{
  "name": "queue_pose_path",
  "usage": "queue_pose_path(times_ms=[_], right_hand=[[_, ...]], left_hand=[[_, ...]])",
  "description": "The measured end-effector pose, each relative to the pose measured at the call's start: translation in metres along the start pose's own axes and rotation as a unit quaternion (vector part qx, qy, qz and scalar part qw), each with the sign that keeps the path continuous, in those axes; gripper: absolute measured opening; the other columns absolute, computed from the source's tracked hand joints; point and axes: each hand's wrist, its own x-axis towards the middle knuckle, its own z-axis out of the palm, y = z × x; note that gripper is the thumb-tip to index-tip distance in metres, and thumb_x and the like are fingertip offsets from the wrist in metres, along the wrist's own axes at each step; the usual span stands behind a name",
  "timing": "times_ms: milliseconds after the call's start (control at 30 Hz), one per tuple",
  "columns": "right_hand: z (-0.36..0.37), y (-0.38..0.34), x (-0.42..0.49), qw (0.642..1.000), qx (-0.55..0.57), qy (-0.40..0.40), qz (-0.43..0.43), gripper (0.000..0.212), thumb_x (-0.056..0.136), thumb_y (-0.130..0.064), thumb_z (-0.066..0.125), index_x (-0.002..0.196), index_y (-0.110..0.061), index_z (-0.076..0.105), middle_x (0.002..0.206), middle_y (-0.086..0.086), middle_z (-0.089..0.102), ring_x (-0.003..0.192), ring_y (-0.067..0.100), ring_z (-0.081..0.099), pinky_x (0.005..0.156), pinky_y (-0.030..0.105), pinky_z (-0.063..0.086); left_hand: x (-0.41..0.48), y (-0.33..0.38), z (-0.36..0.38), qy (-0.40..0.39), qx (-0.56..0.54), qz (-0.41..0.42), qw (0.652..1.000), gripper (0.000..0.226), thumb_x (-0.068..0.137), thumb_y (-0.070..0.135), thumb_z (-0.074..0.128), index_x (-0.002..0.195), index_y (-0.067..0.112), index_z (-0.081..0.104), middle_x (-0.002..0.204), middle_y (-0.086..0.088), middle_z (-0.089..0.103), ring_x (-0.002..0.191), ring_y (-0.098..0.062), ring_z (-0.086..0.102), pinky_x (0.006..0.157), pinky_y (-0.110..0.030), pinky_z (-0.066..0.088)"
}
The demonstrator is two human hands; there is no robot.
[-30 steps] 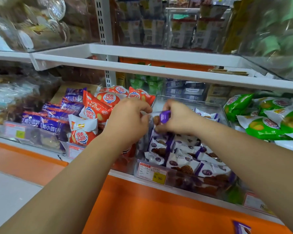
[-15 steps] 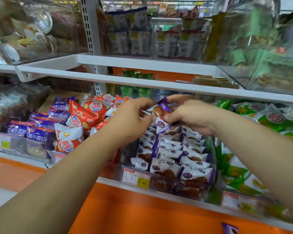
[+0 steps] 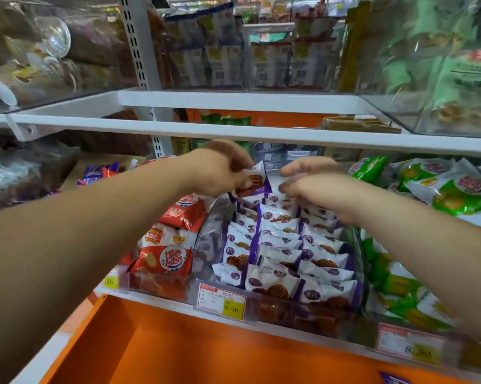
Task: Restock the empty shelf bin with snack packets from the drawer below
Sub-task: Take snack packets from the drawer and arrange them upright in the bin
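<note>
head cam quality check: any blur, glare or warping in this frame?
Head view: wide-angle bowing bends the white shelf edge; motion blur smears the upper-right green packets and the right price tag; glare streaks the clear bin; left hand and its waffle packet soft; centre price tag readable.
</note>
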Motion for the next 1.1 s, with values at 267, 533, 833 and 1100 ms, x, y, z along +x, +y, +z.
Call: queue_pose_path(times_ms=[267, 533, 833, 1100], right_hand=[[0.010, 0.015, 0.036, 0.947, -0.298, -0.082, -0.083, 0.039, 0.096, -0.034, 0.064, 0.134, -0.028, 0.060, 0.141, -0.004, 0.057, 0.121, 0.019, 0.058, 0.101, 0.035, 0.050], [0.009, 0.028, 0.056, 0.957, -0.264, -0.086, -0.087, 0.028, 0.097, -0.022, 0.064, 0.124, -0.027, 0.067, 0.116, -0.006, 0.070, 0.093, 0.013, 0.071, 0.087, 0.039, 0.061], [-0.003, 0.030, 0.061, 0.973, -0.208, -0.044, -0.088, 0.007, 0.092, -0.027, 0.068, 0.097, -0.025, 0.073, 0.096, -0.008, 0.075, 0.091, 0.013, 0.071, 0.088, 0.036, 0.059], [-0.002, 0.019, 0.046, 0.976, -0.199, -0.038, -0.075, 0.009, 0.092, -0.022, 0.068, 0.098, -0.024, 0.074, 0.100, -0.008, 0.073, 0.097, 0.013, 0.068, 0.090, 0.029, 0.055]], left_hand=[[0.074, -0.011, 0.040, 0.014, 0.192, 0.026, 0.981, 0.029, 0.093, 0.030, 0.071, 0.122, 0.030, 0.070, 0.123, 0.004, 0.068, 0.108, -0.019, 0.062, 0.090, -0.029, 0.051], [0.109, -0.021, 0.060, -0.024, 0.221, 0.022, 0.975, 0.029, 0.086, 0.035, 0.079, 0.114, 0.028, 0.072, 0.115, 0.003, 0.071, 0.102, -0.021, 0.065, 0.088, -0.031, 0.053], [0.123, -0.026, 0.071, -0.004, 0.253, 0.049, 0.966, 0.023, 0.084, 0.029, 0.080, 0.107, 0.029, 0.075, 0.107, 0.001, 0.071, 0.095, -0.024, 0.067, 0.076, -0.028, 0.049], [0.108, -0.020, 0.048, 0.011, 0.198, 0.056, 0.979, 0.035, 0.089, -0.001, 0.064, 0.117, 0.020, 0.071, 0.116, -0.002, 0.068, 0.099, -0.021, 0.062, 0.082, -0.029, 0.047]])
